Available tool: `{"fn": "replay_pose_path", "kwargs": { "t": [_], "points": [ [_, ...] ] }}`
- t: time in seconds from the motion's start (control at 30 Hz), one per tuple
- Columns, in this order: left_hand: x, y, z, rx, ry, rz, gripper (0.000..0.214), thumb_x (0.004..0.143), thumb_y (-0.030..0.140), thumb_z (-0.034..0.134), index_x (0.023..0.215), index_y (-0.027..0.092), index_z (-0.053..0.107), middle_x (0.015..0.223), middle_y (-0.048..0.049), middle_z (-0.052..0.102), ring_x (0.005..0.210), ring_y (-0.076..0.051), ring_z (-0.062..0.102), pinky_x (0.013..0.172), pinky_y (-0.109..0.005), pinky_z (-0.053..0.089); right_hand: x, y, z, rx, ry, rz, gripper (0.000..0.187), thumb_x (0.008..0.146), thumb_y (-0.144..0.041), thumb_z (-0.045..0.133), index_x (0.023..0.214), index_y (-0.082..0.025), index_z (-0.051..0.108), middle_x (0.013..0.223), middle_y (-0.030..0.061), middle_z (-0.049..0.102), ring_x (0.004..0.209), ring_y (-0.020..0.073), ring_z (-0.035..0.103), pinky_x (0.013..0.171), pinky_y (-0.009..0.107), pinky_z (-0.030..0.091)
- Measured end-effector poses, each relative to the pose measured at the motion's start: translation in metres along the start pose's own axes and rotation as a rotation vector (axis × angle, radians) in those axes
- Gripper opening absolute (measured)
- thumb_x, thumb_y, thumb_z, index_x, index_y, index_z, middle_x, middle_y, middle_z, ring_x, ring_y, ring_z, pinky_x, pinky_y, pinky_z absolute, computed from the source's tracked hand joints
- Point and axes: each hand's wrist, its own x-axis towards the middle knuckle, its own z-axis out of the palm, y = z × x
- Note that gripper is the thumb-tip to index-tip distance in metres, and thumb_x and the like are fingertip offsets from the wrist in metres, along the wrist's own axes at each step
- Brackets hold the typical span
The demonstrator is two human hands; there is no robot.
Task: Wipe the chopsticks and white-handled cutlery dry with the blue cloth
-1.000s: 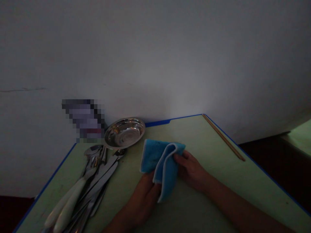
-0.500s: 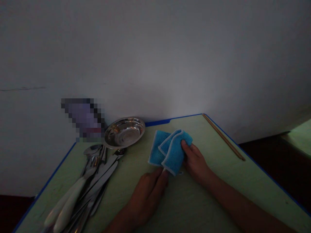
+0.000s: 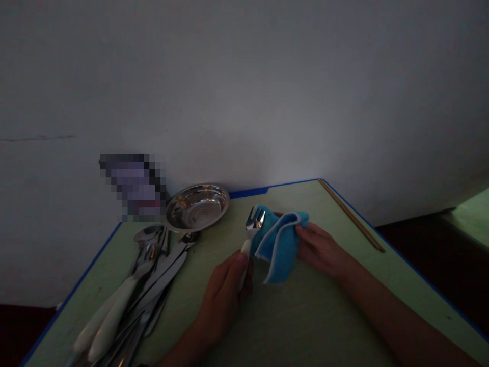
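My left hand is closed round the pale handle of a small fork, whose shiny metal tines point up and away from me. Held in my right hand is a folded blue cloth with a light edging. The cloth hangs just right of and behind the fork head; whether the two touch I cannot tell. Part of my right hand's fingers is hidden behind the cloth.
Spoons, knives and forks lie in a cutlery pile on the left of the green table. A steel bowl stands behind it, beside a blurred-out object. Chopsticks lie along the right edge. A wall rises behind.
The fork head, covered by the cloth before, now shows in front of it. My right hand has shifted slightly right with the cloth, and my left hand has tilted the fork upward.
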Motion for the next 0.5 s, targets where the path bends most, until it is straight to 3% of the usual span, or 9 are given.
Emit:
{"fn": "replay_pose_path", "kwargs": {
  "t": [0.23, 0.37, 0.5],
  "points": [
    [-0.0025, -0.0012, 0.0016, -0.018, 0.092, 0.039, 0.034, 0.076, 0.047, 0.052, 0.061, 0.016, 0.049, 0.059, 0.0027, 0.044, 0.054, -0.01, 0.043, 0.049, -0.018, 0.041, 0.0028, -0.0012, 0.0045, 0.096, 0.057, -0.055, 0.037, 0.082, -0.033, 0.049, 0.118, -0.025, 0.051, 0.107, 0.0033, 0.063, 0.102, 0.0183, 0.054, 0.093, 0.038, 0.037],
    [-0.0025, 0.0021, 0.0035, -0.017, 0.115, 0.019, 0.035, 0.072, 0.048, 0.054, 0.06, 0.016, 0.048, 0.058, 0.0027, 0.044, 0.052, -0.009, 0.042, 0.046, -0.018, 0.039, 0.0044, -0.0002, 0.0087, 0.131, 0.075, -0.05, 0.038, 0.084, -0.037, 0.044, 0.12, -0.028, 0.048, 0.109, 0.0021, 0.062, 0.104, 0.0185, 0.054, 0.094, 0.038, 0.037],
    [-0.0021, 0.0045, 0.0038, 0.006, 0.218, 0.005, 0.034, 0.071, 0.049, 0.051, 0.061, 0.016, 0.049, 0.057, 0.0022, 0.044, 0.049, -0.01, 0.041, 0.044, -0.019, 0.037, 0.0066, -0.0026, 0.0073, 0.111, 0.143, -0.084, 0.038, 0.084, -0.043, 0.04, 0.119, -0.03, 0.048, 0.11, 0.0012, 0.061, 0.103, 0.0194, 0.054, 0.092, 0.04, 0.038]
  ]
}}
